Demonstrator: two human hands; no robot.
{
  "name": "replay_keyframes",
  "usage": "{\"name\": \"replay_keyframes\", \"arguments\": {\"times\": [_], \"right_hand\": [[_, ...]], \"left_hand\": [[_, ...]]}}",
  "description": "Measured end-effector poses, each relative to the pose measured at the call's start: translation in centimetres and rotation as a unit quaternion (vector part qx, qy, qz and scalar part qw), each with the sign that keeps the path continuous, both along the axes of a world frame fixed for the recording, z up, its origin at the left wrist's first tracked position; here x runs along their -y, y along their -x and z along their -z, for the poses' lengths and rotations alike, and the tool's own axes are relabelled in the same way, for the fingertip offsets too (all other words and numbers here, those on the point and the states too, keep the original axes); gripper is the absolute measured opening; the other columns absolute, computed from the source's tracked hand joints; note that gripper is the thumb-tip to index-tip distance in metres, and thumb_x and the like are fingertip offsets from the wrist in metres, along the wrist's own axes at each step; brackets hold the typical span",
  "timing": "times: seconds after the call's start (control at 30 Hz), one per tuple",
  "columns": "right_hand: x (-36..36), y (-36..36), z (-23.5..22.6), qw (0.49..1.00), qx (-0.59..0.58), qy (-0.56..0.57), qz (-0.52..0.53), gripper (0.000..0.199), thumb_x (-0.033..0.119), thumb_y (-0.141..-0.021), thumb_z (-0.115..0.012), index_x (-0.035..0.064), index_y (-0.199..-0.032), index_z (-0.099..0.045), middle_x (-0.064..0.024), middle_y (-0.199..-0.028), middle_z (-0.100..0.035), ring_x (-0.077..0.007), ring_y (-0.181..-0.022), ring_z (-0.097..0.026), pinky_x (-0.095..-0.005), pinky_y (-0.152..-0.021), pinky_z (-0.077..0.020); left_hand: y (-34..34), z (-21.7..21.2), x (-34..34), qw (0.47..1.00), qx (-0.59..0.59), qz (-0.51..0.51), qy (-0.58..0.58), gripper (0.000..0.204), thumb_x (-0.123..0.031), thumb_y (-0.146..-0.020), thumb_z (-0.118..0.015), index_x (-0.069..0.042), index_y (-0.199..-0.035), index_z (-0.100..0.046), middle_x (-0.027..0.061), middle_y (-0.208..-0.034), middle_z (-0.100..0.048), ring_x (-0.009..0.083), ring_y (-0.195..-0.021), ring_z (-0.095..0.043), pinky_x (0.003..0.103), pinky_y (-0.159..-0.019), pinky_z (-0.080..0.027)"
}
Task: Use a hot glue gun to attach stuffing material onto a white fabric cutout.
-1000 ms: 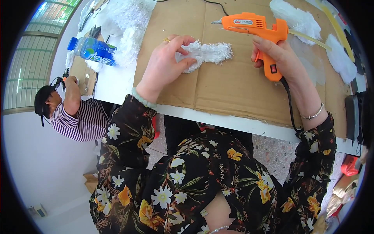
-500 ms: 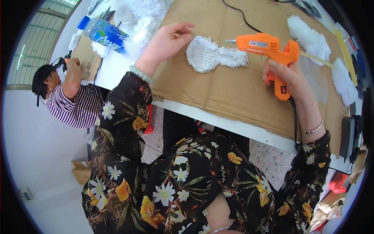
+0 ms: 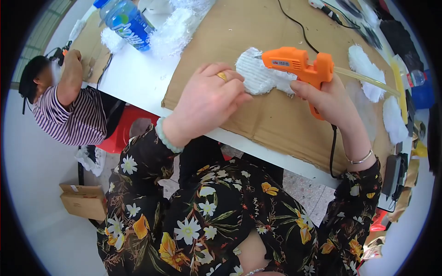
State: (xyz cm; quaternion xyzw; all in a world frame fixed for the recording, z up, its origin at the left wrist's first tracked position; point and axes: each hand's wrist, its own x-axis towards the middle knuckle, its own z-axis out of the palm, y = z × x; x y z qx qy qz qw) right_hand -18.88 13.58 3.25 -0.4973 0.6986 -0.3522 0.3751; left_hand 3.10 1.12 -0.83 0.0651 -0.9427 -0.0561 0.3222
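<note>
In the head view, the right hand [image 3: 324, 96] is wrapped around the grip [image 3: 316, 112] of an orange glue gun [image 3: 299, 62], thumb laid along its near side and the other fingers mostly hidden behind it. Held this way, the gun lies nearly level with its nozzle [image 3: 259, 57] pointing left over the upper edge of a white piece [image 3: 253, 77], probably to bring the tip to the fabric without the wrist covering it; whether the tip touches cannot be told. The piece lies flat on the cardboard [image 3: 271, 120], wide end to the left, its narrow end partly hidden by the gun and thumb. The cardboard likely serves to keep glue off the white table [image 3: 138, 87]. A glue stick [image 3: 366, 80] juts from the gun's rear to the right, and the cord [image 3: 334, 149] hangs from the grip toward the person, out of the nozzle's way. The left hand [image 3: 207, 101] is over the cardboard, near the piece's lower left, back upward, fingers loosely curled; whether they pinch anything cannot be seen. More white pieces [image 3: 368, 76] lie at the right, seemingly set aside to leave working room, while a bottle [image 3: 126, 25] and a fluffy heap [image 3: 177, 34] stand beyond the cardboard's left edge.
</note>
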Motion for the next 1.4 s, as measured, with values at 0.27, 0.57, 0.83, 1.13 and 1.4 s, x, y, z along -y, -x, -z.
{"name": "replay_keyframes", "arguments": {"times": [0.27,0.57,0.83,1.13,1.4], "right_hand": [[0.2,0.1,0.8,0.996,-0.086,-0.031,0.014,0.029,0.024,-0.082,-0.068,0.0029,-0.099,-0.055,0.0018,-0.080,-0.054,-0.0060,-0.071,-0.048,-0.0229,-0.063,-0.0412],[0.4,0.4,0.7,0.996,-0.058,-0.037,0.049,0.024,0.020,-0.082,-0.067,0.0024,-0.094,-0.055,-0.0001,-0.078,-0.056,-0.0072,-0.070,-0.051,-0.0231,-0.062,-0.0424],[0.2,0.4,0.2,0.995,-0.083,-0.036,0.027,0.024,0.020,-0.082,-0.066,0.0024,-0.094,-0.055,-0.0002,-0.077,-0.056,-0.0075,-0.070,-0.052,-0.0232,-0.062,-0.0428],[-0.3,0.8,1.1,0.994,-0.099,-0.035,0.025,0.027,0.020,-0.083,-0.066,0.0009,-0.100,-0.056,0.0001,-0.078,-0.056,-0.0073,-0.069,-0.052,-0.0233,-0.061,-0.0426],[-0.4,0.8,0.5,0.991,-0.115,-0.066,0.015,0.028,0.020,-0.082,-0.066,0.0019,-0.100,-0.055,0.0008,-0.078,-0.055,-0.0068,-0.069,-0.051,-0.0232,-0.060,-0.0421]], "left_hand": [[1.5,0.7,-0.1,0.999,0.034,0.014,0.010,0.031,-0.032,-0.075,-0.068,-0.006,-0.082,-0.054,0.0070,-0.088,-0.061,0.0268,-0.096,-0.054,0.038,-0.083,-0.040],[2.0,0.8,-0.1,0.990,0.137,0.033,-0.012,0.035,-0.033,-0.072,-0.069,-0.007,-0.090,-0.054,0.0062,-0.100,-0.063,0.0262,-0.099,-0.053,0.039,-0.089,-0.039],[2.2,0.7,-0.6,0.993,0.117,0.032,0.007,0.034,-0.032,-0.072,-0.069,-0.006,-0.087,-0.053,0.0057,-0.098,-0.064,0.0237,-0.091,-0.054,0.038,-0.086,-0.039],[3.0,1.6,-0.5,0.992,0.119,0.044,0.010,0.033,-0.031,-0.072,-0.069,-0.006,-0.086,-0.053,0.0052,-0.095,-0.064,0.0234,-0.091,-0.054,0.038,-0.087,-0.039],[3.6,0.5,2.0,0.986,-0.034,0.019,-0.159,0.021,-0.024,-0.081,-0.061,-0.004,-0.088,-0.060,0.0116,-0.077,-0.064,0.0284,-0.084,-0.060,0.039,-0.076,-0.045]]}}
